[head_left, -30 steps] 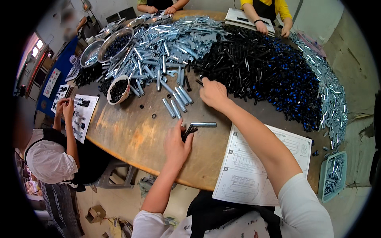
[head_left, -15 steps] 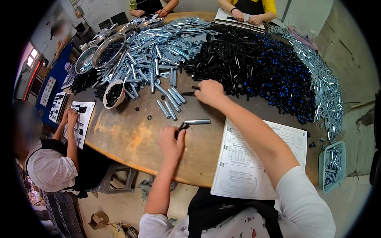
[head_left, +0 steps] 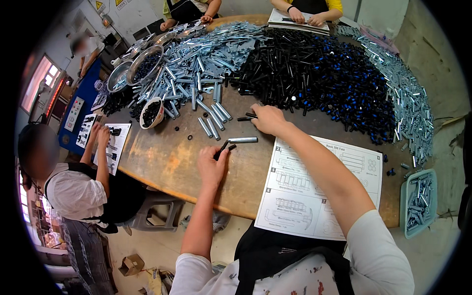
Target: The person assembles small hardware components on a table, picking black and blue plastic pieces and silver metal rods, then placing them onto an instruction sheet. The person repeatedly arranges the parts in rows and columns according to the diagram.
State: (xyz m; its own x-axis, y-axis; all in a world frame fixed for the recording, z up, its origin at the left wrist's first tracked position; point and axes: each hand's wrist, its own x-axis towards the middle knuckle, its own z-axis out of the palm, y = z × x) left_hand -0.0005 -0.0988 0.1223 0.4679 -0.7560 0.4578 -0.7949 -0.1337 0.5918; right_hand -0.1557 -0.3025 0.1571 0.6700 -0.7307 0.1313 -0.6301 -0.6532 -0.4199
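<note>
My left hand (head_left: 210,166) is closed around a few short black bolts (head_left: 222,149), whose ends stick out by the thumb. Just beyond it a loose silver tube (head_left: 243,139) lies on the table. Further right, my right hand (head_left: 270,120) reaches forward with its fingers closed on black bolts (head_left: 245,118), which poke out to the left of the fingertips. That hand is at the near edge of a large heap of black bolts (head_left: 280,64). Several silver tubes (head_left: 215,118) lie side by side to its left. How many bolts each hand holds is hidden.
A printed instruction sheet (head_left: 295,196) lies under my right forearm. Silver wrenches (head_left: 216,44) are heaped beyond, near a bowl of black parts (head_left: 152,114). Blue-tipped bolts (head_left: 339,83) lie right; a green basket (head_left: 419,206) stands at the edge. Co-workers (head_left: 73,182) work around the table.
My right hand has drawn a little nearer and to the right with the black bolts. The left hand stays almost in place. The whole view has shifted slightly.
</note>
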